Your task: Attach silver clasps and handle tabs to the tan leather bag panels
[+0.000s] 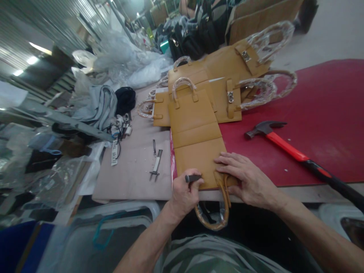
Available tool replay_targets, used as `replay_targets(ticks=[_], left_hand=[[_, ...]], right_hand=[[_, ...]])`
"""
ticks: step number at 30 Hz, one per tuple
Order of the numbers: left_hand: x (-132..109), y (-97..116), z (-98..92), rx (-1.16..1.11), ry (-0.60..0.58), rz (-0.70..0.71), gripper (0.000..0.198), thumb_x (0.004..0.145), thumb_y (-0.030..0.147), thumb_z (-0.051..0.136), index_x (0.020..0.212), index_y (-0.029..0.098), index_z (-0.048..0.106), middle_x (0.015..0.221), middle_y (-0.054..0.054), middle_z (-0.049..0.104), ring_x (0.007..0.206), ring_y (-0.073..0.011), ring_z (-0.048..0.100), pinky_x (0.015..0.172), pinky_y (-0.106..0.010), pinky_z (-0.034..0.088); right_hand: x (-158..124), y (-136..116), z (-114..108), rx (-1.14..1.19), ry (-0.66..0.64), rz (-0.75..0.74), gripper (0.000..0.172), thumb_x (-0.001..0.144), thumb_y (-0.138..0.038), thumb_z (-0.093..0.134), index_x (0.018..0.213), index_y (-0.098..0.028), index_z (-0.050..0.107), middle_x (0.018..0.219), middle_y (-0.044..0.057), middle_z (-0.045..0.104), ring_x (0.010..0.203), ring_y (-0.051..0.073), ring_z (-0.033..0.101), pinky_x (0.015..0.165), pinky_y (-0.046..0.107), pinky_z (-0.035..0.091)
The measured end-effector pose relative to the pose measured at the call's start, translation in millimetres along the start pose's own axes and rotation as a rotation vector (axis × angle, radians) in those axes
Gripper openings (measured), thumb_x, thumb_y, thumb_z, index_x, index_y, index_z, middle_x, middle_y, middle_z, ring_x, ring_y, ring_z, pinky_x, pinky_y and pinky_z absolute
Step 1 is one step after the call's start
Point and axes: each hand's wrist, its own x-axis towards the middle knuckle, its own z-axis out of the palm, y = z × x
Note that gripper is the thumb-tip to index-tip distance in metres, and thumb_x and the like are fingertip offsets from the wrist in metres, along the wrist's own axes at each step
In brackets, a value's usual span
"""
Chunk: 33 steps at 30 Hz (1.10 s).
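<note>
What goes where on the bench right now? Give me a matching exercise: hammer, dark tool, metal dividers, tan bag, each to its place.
Things:
1. hammer
2. dark tool
3. metal dividers
4. tan bag

Places:
A. under the flat right hand
B. on the grey board
C. on the red mat
D. gripped in the left hand

Pairs: 1-C, 2-D, 3-B, 4-A
</note>
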Motion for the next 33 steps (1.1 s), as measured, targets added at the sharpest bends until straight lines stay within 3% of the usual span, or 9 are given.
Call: replay_targets(ticks=[6,10,15,17,19,22,26,30,33], left_hand=[[4,0,1.1,-0.016,-0.047,-0.013,0.009,0.090,0.014,0.061,0.098,0.019,0.063,0.089,-0.006,0.072,0.085,-0.0180,0.071,0.081,-0.028,0.058],[3,-1,2.4,-0.044,-0.044,-0.037,0.008,0.089,0.014,0.061,0.095,0.019,0.063,0.087,-0.005,0.071,0.083,-0.0184,0.070,0.079,-0.029,0.057],[3,-1,4.2,-0.092,-0.027,-0.049,0.008,0.087,0.013,0.060,0.091,0.019,0.061,0.086,-0.005,0.070,0.081,-0.0187,0.068,0.077,-0.029,0.055],[4,-2,5.1,-0.088,-0.029,-0.049,0.007,0.086,0.013,0.061,0.089,0.019,0.060,0.083,-0.005,0.068,0.078,-0.0190,0.067,0.075,-0.030,0.053],[5,-4,5.8,-0.082,-0.027,-0.050,0.006,0.085,0.014,0.061,0.086,0.019,0.059,0.080,-0.004,0.067,0.076,-0.0191,0.065,0.073,-0.030,0.052],[7,-6,6.1,-0.102,-0.020,-0.044,0.007,0.084,0.014,0.061,0.085,0.019,0.058,0.079,-0.004,0.065,0.076,-0.0191,0.063,0.073,-0.030,0.050],[8,-3,4.2,-0.140,-0.018,-0.042,0.009,0.083,0.012,0.061,0.085,0.020,0.057,0.078,-0.002,0.064,0.076,-0.0185,0.062,0.073,-0.029,0.048],[10,0,2.2,-0.151,-0.013,-0.034,0.011,0.082,0.011,0.061,0.082,0.020,0.055,0.077,-0.001,0.063,0.075,-0.0178,0.060,0.071,-0.028,0.046],[10,0,1.5,-0.149,-0.014,-0.025,0.011,0.083,0.011,0.061,0.083,0.020,0.055,0.077,-0.001,0.062,0.074,-0.0177,0.060,0.071,-0.028,0.046]], right_hand=[[-1,1,1,0.007,0.006,-0.021,0.039,0.081,-0.028,0.072,0.119,-0.020,0.067,0.137,0.014,0.063,0.136,0.034,0.051,0.112,0.058,0.041],[-4,-2,-14,0.032,-0.019,0.036,0.037,0.088,-0.035,0.066,0.123,-0.022,0.067,0.139,0.013,0.062,0.134,0.030,0.053,0.109,0.051,0.047],[-35,7,-62,-0.487,0.263,0.279,0.034,0.093,-0.041,0.053,0.113,-0.018,0.067,0.128,0.018,0.064,0.116,0.036,0.062,0.099,0.054,0.050],[-52,19,-84,-0.726,0.236,0.430,0.038,0.091,-0.045,0.049,0.108,-0.016,0.066,0.120,0.023,0.065,0.103,0.040,0.063,0.087,0.056,0.051],[-65,31,-100,-0.753,0.106,0.552,0.036,0.089,-0.047,0.043,0.093,-0.018,0.064,0.087,0.020,0.064,0.080,0.038,0.062,0.072,0.054,0.049],[-68,30,-109,-0.525,0.046,0.859,0.024,0.080,-0.048,0.051,0.073,-0.026,0.053,0.067,0.009,0.056,0.062,0.028,0.054,0.059,0.044,0.042],[-46,-9,-102,0.235,0.073,1.229,0.036,0.061,-0.054,0.070,0.069,-0.025,0.051,0.058,-0.001,0.046,0.050,0.015,0.041,0.045,0.030,0.035],[-26,-59,-91,0.677,0.234,1.322,0.057,0.053,-0.064,0.082,0.071,-0.022,0.048,0.059,-0.007,0.039,0.043,0.006,0.029,0.037,0.021,0.029],[-21,-87,-92,0.478,0.398,1.156,0.053,0.074,-0.072,0.071,0.081,-0.023,0.052,0.059,-0.005,0.046,0.043,0.008,0.038,0.036,0.021,0.030]])
